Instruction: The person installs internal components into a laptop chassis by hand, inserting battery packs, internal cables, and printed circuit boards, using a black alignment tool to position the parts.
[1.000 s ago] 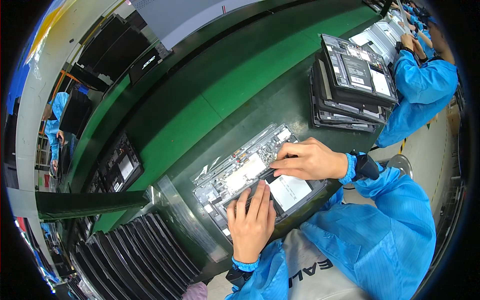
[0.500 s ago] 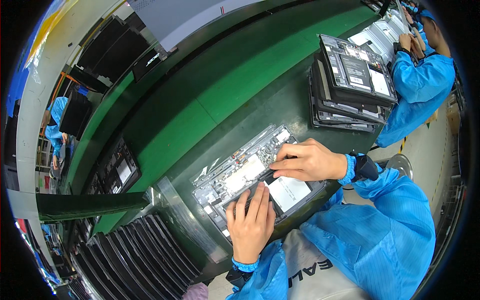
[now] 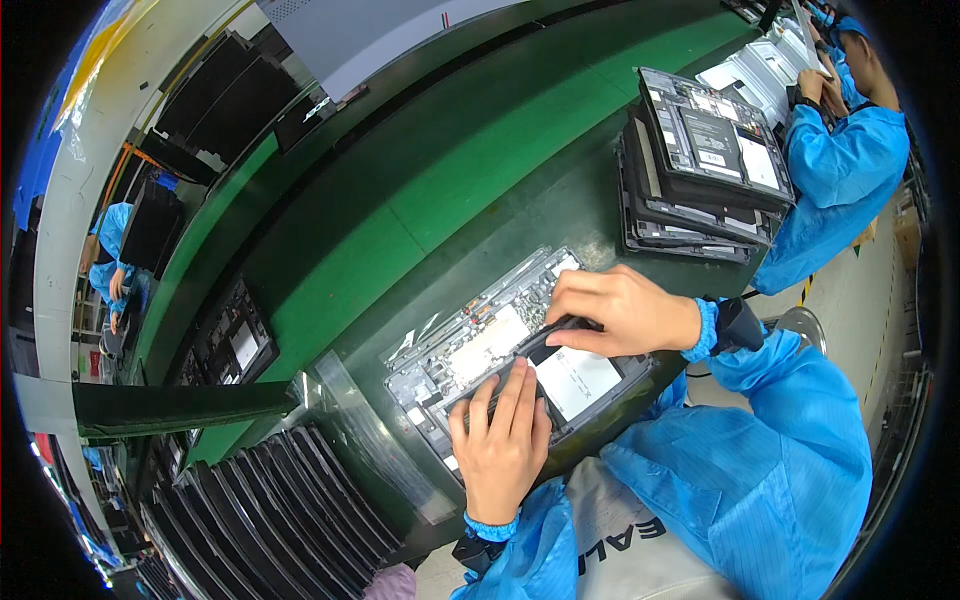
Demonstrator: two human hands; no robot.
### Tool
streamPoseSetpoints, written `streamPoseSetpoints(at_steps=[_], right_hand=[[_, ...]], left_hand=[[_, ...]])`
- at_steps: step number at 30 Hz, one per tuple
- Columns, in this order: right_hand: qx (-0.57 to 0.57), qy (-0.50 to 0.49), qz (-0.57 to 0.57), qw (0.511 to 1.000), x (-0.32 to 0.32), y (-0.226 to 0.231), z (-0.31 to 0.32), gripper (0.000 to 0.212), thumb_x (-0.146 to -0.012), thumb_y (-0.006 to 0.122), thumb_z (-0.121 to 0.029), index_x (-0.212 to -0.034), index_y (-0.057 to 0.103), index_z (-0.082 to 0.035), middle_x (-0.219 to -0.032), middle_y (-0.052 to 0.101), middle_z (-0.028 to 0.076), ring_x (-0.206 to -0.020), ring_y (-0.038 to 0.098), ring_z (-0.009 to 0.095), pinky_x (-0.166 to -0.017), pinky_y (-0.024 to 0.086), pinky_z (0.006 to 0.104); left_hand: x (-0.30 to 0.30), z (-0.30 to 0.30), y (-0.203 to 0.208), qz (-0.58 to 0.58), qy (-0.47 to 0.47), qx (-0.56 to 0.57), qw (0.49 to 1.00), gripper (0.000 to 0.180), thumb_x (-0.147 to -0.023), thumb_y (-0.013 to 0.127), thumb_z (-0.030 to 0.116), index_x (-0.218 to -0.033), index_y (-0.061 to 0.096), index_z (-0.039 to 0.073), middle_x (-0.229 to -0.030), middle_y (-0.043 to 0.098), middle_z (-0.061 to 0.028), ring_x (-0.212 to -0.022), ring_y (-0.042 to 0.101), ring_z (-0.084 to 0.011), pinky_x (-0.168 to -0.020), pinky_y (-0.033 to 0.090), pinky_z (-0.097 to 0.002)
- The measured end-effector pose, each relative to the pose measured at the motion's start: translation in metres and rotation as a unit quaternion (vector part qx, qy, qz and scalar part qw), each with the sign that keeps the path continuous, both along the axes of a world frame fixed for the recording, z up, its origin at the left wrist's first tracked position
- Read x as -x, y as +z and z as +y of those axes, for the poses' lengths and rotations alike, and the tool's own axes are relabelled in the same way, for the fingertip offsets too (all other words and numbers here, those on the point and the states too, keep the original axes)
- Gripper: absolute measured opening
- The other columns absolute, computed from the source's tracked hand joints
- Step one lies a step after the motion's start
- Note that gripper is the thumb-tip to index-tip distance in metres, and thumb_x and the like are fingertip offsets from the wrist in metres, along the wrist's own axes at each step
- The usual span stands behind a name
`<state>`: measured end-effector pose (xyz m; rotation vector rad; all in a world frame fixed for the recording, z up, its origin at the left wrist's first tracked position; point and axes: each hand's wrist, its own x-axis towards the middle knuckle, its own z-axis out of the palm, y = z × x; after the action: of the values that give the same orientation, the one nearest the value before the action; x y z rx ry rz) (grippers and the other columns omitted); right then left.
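Note:
An opened laptop base [image 3: 425, 385] lies at a slant on the bench in front of me, its green-grey circuit board [image 3: 490, 340] and a white rectangular panel [image 3: 580, 385] exposed. My left hand [image 3: 500, 435] rests on its near side, fingers stretched and lying flat over a dark part. At the middle of the base my right hand [image 3: 625, 315] pinches the raised edge of a thin black piece [image 3: 568, 328] between thumb and fingers. How far that piece runs beneath my left fingers is hidden, and its exact kind cannot be made out.
A stack of opened laptop bases [image 3: 700, 190] stands at the far right, near a co-worker in a blue smock [image 3: 840, 160]. Several black panels [image 3: 280, 500] stand in a row at lower left. Clear plastic sheeting [image 3: 385, 450] lies beside them. More laptop bases [image 3: 235, 335] sit beyond a green divider [image 3: 180, 410].
My right hand has shifted slightly and now lifts the black piece's edge, which shows raised above the laptop base. My left hand stays nearly in place.

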<state>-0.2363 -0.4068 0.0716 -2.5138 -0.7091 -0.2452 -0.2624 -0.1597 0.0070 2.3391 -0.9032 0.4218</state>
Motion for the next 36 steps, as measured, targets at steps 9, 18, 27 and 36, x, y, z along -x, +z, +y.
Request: streamPoseSetpoints(at_steps=[9,18,27,36], right_hand=[[0.036,0.040,0.010,0.998,-0.008,0.012,0.002,0.018,-0.093,0.080,-0.020,-0.100,0.074,-0.005,-0.093,0.064,0.006,-0.066,0.066,0.027,-0.057,0.052,0.0385],[0.029,0.026,0.006,0.999,-0.006,0.005,0.003,0.017,-0.092,0.079,-0.022,-0.096,0.074,-0.006,-0.094,0.062,0.007,-0.067,0.066,0.029,-0.058,0.052,0.0423],[-0.011,0.033,-0.003,0.999,-0.003,-0.001,0.001,0.018,-0.092,0.079,-0.020,-0.097,0.073,-0.005,-0.094,0.061,0.006,-0.065,0.065,0.027,-0.056,0.051,0.0402],[0.028,0.043,0.001,0.999,-0.007,0.000,0.002,0.019,-0.092,0.080,-0.020,-0.102,0.076,-0.004,-0.095,0.062,0.005,-0.065,0.066,0.023,-0.056,0.053,0.0360]], left_hand=[[-0.003,0.001,-0.003,-0.007,-0.013,0.007,1.000,0.040,-0.086,0.076,0.012,-0.125,0.073,0.006,-0.136,0.069,-0.0030,-0.116,0.062,-0.0293,-0.097,0.045,-0.0451],[-0.003,0.002,-0.005,0.003,-0.016,0.012,1.000,0.040,-0.086,0.075,0.012,-0.125,0.073,0.006,-0.138,0.069,-0.0031,-0.116,0.061,-0.0291,-0.098,0.045,-0.0450],[-0.002,0.002,-0.003,-0.003,-0.010,-0.001,1.000,0.041,-0.086,0.075,0.011,-0.126,0.073,0.006,-0.139,0.069,-0.0025,-0.118,0.062,-0.0282,-0.099,0.045,-0.0447],[-0.002,0.002,-0.002,-0.004,-0.011,-0.005,1.000,0.041,-0.086,0.075,0.012,-0.126,0.073,0.006,-0.139,0.069,-0.0028,-0.118,0.062,-0.0287,-0.099,0.045,-0.0450]])
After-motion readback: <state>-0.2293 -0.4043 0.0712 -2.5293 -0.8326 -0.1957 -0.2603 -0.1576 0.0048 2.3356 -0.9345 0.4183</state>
